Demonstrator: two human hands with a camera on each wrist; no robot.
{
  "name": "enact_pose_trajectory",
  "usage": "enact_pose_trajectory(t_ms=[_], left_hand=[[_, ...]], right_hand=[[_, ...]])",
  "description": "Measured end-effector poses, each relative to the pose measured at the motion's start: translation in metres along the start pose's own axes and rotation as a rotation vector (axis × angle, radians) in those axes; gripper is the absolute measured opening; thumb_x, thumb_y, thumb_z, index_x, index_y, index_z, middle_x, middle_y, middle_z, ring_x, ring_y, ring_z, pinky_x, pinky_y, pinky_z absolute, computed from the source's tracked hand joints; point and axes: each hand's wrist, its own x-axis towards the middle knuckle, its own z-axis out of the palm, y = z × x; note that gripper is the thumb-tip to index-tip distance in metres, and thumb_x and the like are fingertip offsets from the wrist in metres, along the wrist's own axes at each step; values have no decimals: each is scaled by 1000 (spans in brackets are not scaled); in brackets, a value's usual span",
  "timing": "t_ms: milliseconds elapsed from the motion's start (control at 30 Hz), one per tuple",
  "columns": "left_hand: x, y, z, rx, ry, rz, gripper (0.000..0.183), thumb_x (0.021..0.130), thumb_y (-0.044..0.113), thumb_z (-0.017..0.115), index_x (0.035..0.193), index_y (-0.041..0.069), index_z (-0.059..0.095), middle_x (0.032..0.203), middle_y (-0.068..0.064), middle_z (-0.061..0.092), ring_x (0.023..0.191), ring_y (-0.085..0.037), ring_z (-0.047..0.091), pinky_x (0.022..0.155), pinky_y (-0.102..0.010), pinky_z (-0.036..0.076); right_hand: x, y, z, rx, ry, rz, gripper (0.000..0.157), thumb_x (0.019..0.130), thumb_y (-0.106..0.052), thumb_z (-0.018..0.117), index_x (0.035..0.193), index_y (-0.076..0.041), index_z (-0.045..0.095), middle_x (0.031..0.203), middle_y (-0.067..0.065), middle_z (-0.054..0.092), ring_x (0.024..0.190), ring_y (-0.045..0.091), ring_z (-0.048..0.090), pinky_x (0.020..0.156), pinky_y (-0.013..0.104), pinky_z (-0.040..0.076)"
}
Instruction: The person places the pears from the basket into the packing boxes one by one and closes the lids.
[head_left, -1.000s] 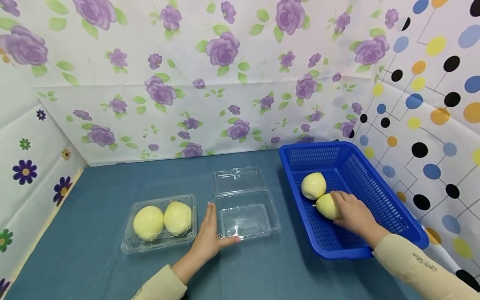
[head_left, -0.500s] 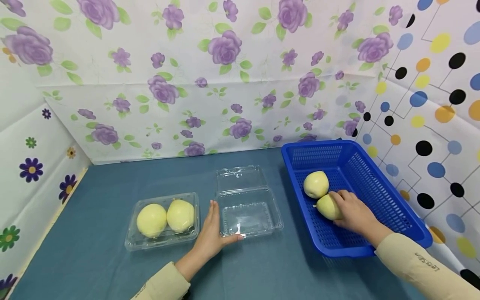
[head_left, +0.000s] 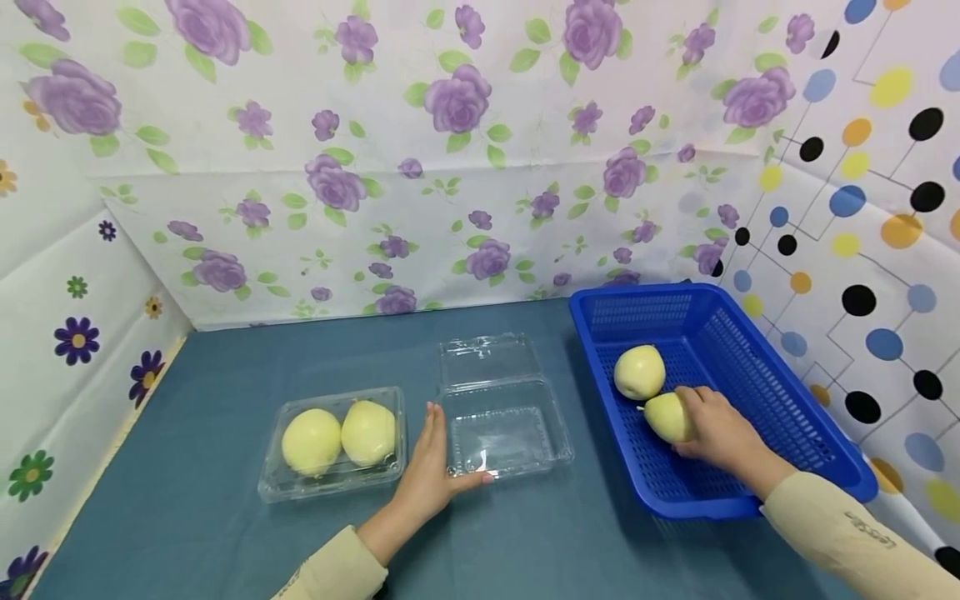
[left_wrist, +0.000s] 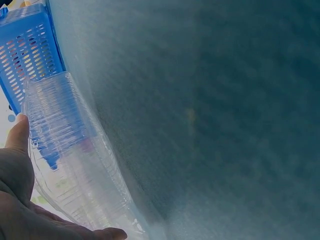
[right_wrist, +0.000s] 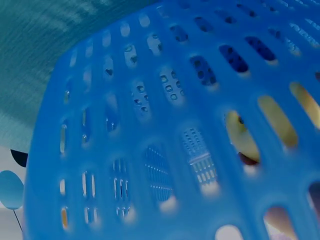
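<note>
In the head view my right hand (head_left: 723, 433) reaches into the blue basket (head_left: 626, 475) and grips a yellow-green pear (head_left: 666, 417). A second pear (head_left: 640, 372) lies just behind it. Through the slots of the basket wall (right_wrist: 100, 125), the right wrist view shows bits of yellow fruit (right_wrist: 277, 120). My left hand (head_left: 426, 483), fingers straight and thumb spread, touches the front left corner of a clear plastic clamshell box (head_left: 498, 433), whose lid lies folded back. The left wrist view shows the same hand (left_wrist: 17, 175) along the box's side (left_wrist: 60, 125).
Left of my left hand stands another clear clamshell box (head_left: 337, 483), its lid down over two pears (head_left: 311, 442). Blue-grey cloth covers the table (head_left: 225, 375). Patterned sheets (head_left: 420, 208) enclose the back and sides, and the basket sits near the right one.
The head view has drifted a little, so everything sits slightly further right in it. Both hands, the pears and the boxes keep their places relative to each other.
</note>
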Motion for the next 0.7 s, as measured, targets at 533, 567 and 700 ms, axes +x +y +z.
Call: enact_pose_trajectory(t_ms=[533, 567, 700], left_hand=[[0, -1, -1, -12, 14, 9, 123, 68, 45, 83, 149, -10, 8, 155, -29, 5, 144, -42, 10, 112, -56, 23], [0, -1, -1, -7, 18, 8, 123, 68, 45, 83, 149, -10, 9, 155, -29, 6, 144, -42, 11, 112, -56, 23], [0, -2, -2, -4, 25, 4, 123, 68, 45, 83, 148, -10, 10, 155, -29, 8, 143, -43, 12, 111, -57, 24]], right_hand=[[-7, -6, -7, 17, 29, 73, 76, 65, -26, 83, 120, 13, 47, 100, 31, 54, 84, 40, 51, 62, 49, 47], [-8, -8, -7, 18, 36, 78, 76, 65, -26, 83, 120, 13, 47, 100, 31, 54, 84, 40, 51, 62, 49, 47], [-9, -15, -11, 28, 69, 101, 77, 66, -26, 82, 121, 14, 46, 100, 32, 53, 83, 40, 50, 61, 49, 47]])
